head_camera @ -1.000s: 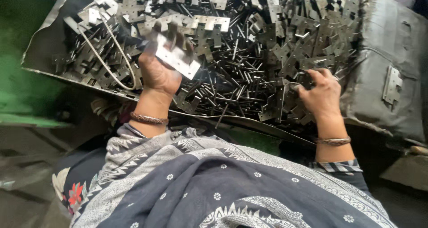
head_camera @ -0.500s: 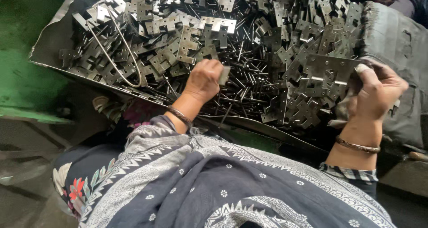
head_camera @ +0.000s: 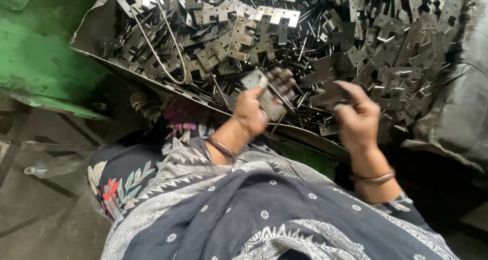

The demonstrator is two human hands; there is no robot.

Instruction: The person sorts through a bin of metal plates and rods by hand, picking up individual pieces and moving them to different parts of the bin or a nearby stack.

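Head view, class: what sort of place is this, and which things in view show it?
Probably a small metal workshop. A tray is heaped with stamped hinge plates and thin metal pins; the left hand holds one plate, the right hand another, beside a worn green machine surface.

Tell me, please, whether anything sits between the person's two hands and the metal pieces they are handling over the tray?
Nothing visible does. The left hand already grips a flat hinge plate, and the right hand holds another plate in its fingers. Both are lifted just above the heap of plates and pins in the tray.
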